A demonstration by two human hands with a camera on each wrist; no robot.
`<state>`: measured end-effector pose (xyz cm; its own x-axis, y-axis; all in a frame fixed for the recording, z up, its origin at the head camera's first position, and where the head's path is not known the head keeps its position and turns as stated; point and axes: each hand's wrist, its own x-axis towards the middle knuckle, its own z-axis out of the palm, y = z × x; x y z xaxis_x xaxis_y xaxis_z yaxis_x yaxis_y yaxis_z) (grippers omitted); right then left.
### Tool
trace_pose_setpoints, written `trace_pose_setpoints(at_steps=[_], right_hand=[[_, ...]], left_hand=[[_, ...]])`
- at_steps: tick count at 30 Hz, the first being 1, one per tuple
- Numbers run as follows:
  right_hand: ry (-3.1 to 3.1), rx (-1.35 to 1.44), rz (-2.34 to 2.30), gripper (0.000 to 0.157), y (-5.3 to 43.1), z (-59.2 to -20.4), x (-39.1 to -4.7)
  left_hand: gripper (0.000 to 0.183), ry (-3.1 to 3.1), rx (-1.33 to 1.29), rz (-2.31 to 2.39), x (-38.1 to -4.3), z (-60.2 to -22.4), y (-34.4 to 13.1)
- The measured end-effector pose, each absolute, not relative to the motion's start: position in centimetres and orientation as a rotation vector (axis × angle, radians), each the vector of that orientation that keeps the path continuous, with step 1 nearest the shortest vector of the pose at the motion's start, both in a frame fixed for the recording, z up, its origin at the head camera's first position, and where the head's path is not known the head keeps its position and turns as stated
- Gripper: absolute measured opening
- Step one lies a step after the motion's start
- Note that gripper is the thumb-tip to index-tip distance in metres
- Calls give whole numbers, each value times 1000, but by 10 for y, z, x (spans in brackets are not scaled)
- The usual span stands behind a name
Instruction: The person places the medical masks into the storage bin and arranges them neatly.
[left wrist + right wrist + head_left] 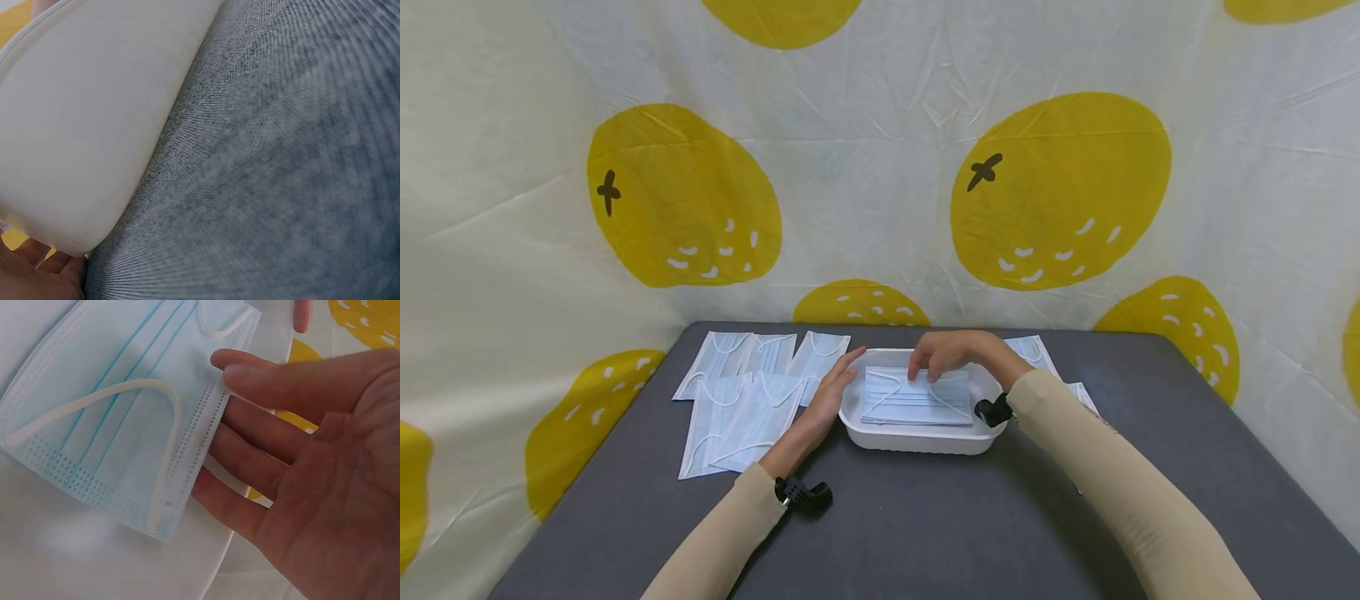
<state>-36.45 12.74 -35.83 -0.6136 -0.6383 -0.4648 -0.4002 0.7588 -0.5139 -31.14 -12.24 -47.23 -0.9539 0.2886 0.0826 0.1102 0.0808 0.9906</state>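
A white plastic tray [917, 442] sits on the dark table, holding a small stack of light blue face masks [917, 408] with white ear loops. My right hand [943, 352] reaches over the tray from the right. In the right wrist view, its thumb and fingers [269, 381] pinch the edge of the top face mask [125, 425], some fingertips hidden behind that edge. Against the tray's left side rests my left hand [827, 400], fingers fairly straight. The left wrist view shows those fingers [59, 265] at the tray's outer wall [106, 112].
Several face masks [745, 408] lie overlapping on the table, left of the tray. To its right, more masks [1033, 352] are partly hidden behind my right arm. A white cloth with yellow fruit prints [865, 208] hangs behind the grey table [895, 525].
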Motion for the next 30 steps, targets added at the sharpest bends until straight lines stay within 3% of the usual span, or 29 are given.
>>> trace_pose_setpoints(at_steps=[14,30], right_hand=[[2376,-884,-575,36,142,-348,-353],[2551,-837,-1174,33,217,-335,-323]], left_hand=[[50,2224,410,2005,-311,-473,-120],[50,2242,395,1988,-310,-471,-121]])
